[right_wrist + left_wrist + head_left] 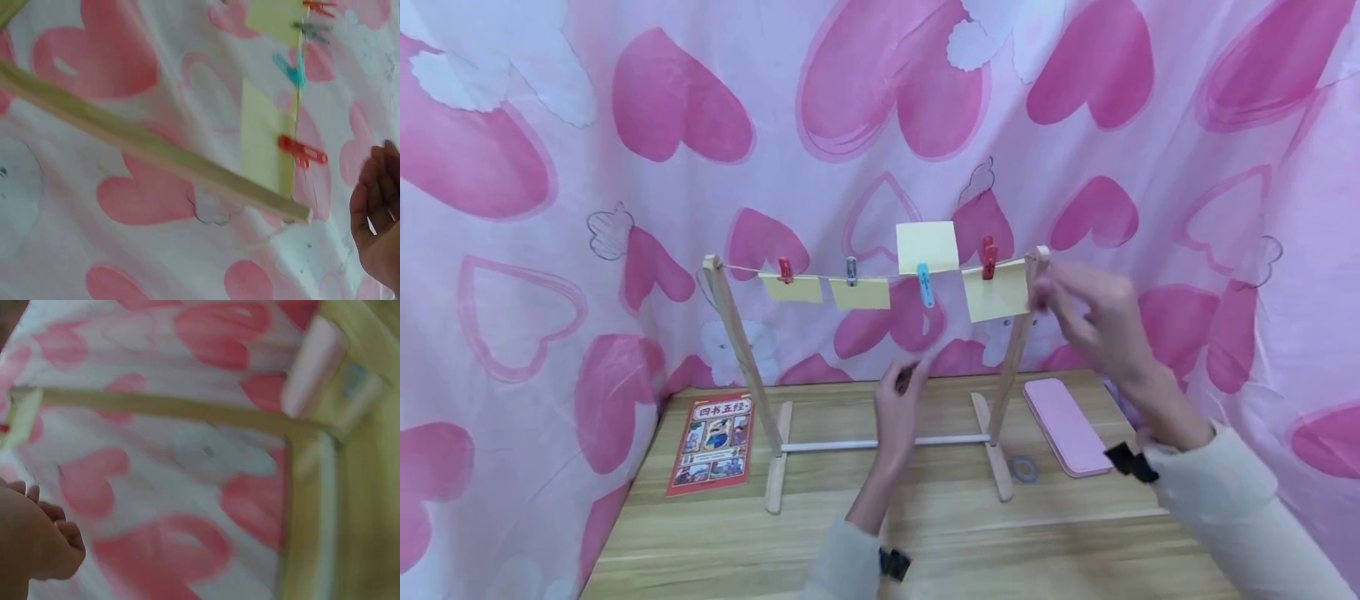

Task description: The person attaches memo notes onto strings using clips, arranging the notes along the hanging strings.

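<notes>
A string (741, 268) runs between two wooden posts, carrying pale yellow paper notes held by small clothespins. From the left come a red clothespin (785, 269), a grey clothespin (852, 271), a light blue clothespin (925, 286) and a red clothespin (989, 260). Above the string stands the blue-pegged note (927, 245); the rightmost note (992, 293) hangs below it. My right hand (1097, 325) is by the top of the right post (187, 165), its fingers loosely bent around nothing. Low in front of the rack, my left hand (897, 417) is raised, fingers relaxed and holding nothing visible.
A white rod (835, 445) joins the rack's feet on the wooden table (970, 550). Left of it lies a red-bordered booklet (713, 442). On the right are a pink case (1067, 427) and a small grey ring (1024, 469). A heart-patterned curtain (512, 333) surrounds the table.
</notes>
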A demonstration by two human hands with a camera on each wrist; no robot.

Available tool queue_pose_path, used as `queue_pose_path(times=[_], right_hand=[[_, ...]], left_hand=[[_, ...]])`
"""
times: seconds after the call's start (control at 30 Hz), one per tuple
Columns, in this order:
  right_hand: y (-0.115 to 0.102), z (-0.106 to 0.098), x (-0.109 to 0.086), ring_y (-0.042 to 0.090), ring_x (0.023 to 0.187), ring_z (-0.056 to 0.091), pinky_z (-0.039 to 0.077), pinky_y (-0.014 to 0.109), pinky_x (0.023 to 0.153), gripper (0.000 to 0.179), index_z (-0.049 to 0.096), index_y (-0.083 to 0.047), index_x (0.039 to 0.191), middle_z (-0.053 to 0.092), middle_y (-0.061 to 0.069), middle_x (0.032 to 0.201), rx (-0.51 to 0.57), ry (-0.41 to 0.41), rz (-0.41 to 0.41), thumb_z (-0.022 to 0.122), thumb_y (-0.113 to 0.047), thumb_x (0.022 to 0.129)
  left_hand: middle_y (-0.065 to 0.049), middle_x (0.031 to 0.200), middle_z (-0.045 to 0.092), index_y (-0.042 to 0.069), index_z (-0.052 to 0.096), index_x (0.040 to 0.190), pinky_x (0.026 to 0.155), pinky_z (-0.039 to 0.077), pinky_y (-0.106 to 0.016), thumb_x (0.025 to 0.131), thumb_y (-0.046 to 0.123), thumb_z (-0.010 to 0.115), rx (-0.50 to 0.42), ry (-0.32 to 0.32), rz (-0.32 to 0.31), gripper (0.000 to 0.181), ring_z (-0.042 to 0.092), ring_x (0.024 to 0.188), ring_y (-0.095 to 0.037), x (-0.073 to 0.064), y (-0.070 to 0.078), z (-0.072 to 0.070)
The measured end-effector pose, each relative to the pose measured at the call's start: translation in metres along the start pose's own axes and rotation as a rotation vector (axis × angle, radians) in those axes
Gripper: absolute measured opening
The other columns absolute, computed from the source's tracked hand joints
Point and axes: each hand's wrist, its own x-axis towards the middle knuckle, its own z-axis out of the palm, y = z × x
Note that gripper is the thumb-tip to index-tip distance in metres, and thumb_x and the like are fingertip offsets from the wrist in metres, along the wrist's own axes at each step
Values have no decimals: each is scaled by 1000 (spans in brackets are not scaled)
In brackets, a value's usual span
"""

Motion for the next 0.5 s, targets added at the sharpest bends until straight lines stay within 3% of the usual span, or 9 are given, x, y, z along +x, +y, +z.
queue_pose_path(times=[0.07, 0.17, 0.3, 0.4, 0.5], right_hand=[[-2, 9, -24, -5, 63, 50, 44, 8, 61, 59, 64, -7, 67, 58, 1, 59, 10, -16, -51, 58, -40, 115], [-4, 25, -60, -3, 57, 32, 30, 12, 51, 59, 50, -19, 60, 38, -6, 53, 28, -61, -55, 58, -37, 116], [-7, 44, -98, -9, 61, 25, 22, 11, 51, 59, 43, -22, 58, 31, -6, 50, 31, -138, 23, 57, -28, 115], [-11, 58, -116, -11, 60, 23, 20, 9, 51, 60, 41, -23, 55, 31, -9, 49, -21, -185, 35, 54, -24, 114], [-13, 73, -128, -11, 59, 22, 19, 9, 51, 61, 42, -24, 54, 31, -12, 49, -104, -211, 14, 49, -26, 114]], left_hand=[[-8, 86, 67, 4, 78, 102, 72, 50, -19, 110, 19, 68, 87, -5, -6, 20, 58, 78, -8, -20, -24, -32], [-9, 78, 65, 5, 73, 91, 64, 48, -19, 114, 16, 61, 218, -29, -66, 28, 58, 70, -9, -45, -52, -78], [-5, 78, 68, 7, 70, 87, 62, 50, -21, 116, 13, 55, 446, -98, -92, 33, 61, 70, -9, -58, -61, -120], [-6, 85, 73, 6, 75, 92, 65, 56, -28, 114, 10, 58, 659, -113, 16, 27, 65, 76, -12, -56, -56, -139], [-15, 100, 78, -1, 79, 107, 81, 64, -41, 110, 4, 63, 835, -85, 177, 17, 76, 92, -27, -49, -52, -149]])
